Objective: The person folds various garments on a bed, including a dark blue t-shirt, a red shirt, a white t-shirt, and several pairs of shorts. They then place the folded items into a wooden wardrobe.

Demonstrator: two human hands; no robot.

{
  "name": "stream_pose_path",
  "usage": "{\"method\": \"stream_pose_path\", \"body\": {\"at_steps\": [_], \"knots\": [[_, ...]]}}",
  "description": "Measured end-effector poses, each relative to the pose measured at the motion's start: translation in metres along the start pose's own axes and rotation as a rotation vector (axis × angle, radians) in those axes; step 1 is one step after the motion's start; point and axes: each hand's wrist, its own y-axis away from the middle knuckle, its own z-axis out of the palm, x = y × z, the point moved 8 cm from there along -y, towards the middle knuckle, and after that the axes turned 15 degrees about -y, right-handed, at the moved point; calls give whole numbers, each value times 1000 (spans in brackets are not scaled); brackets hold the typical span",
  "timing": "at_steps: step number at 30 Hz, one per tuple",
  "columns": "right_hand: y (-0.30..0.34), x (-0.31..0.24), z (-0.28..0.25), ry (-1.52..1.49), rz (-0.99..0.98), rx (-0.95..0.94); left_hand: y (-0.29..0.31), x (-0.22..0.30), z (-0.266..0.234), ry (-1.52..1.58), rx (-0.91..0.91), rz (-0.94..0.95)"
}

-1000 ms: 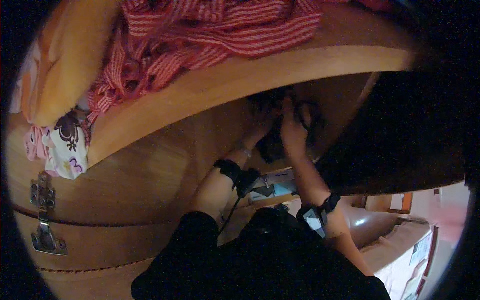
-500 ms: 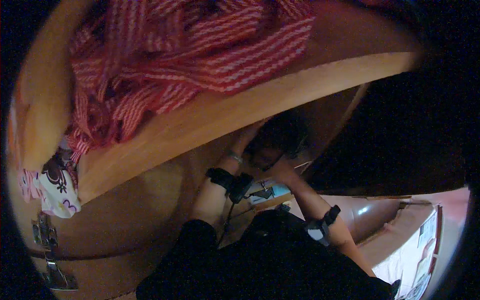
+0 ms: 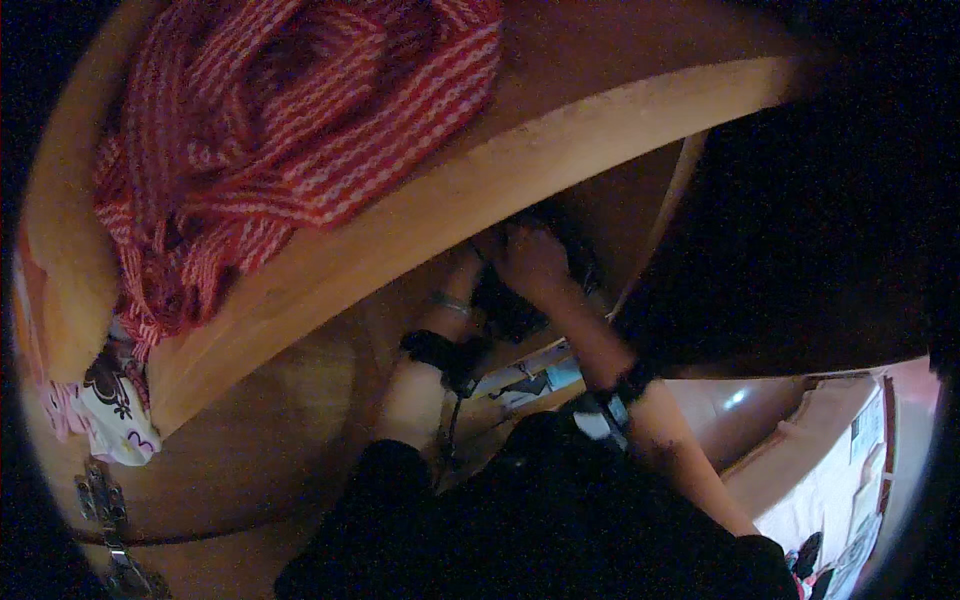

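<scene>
Below the shelf edge, both my arms reach into a dim cabinet space. A black, soft-looking bundle [image 3: 510, 308] hangs between my hands; its exact kind is lost in the dark. My right hand [image 3: 535, 258] is at the upper part of it, fingers curled in. My left hand [image 3: 484, 243] is beside the bundle's upper left, its fingers hidden by the shadow and by my right hand. A bracelet circles my left wrist, and black straps with devices sit on both forearms.
A crumpled red and white striped cloth [image 3: 400, 130] lies on the wooden shelf [image 3: 590, 135] above. White patterned fabric [image 3: 125, 425] hangs over its left end. An open wooden door [image 3: 280, 430] with metal hinges [image 3: 100, 500] stands left. Light bedding [image 3: 800, 485] shows lower right.
My right hand has moved up and farther in, over the black bundle's top. The bundle now hangs lower relative to my hands. The view has shifted, so the striped cloth sits farther left.
</scene>
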Motion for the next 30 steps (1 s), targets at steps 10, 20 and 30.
{"method": "stream_pose_path", "body": {"at_steps": [10, 20, 30], "knots": [[37, -12, 32, 296, -132, -52, 11, 5, -41, -147, 67, 1], [36, 0, 44, 148, -208, 135, -18, 35, -64, -578, 102, 38], [37, -20, 67, 264, -165, -33, -14, 35, -86, -887, 180, 83]]}}
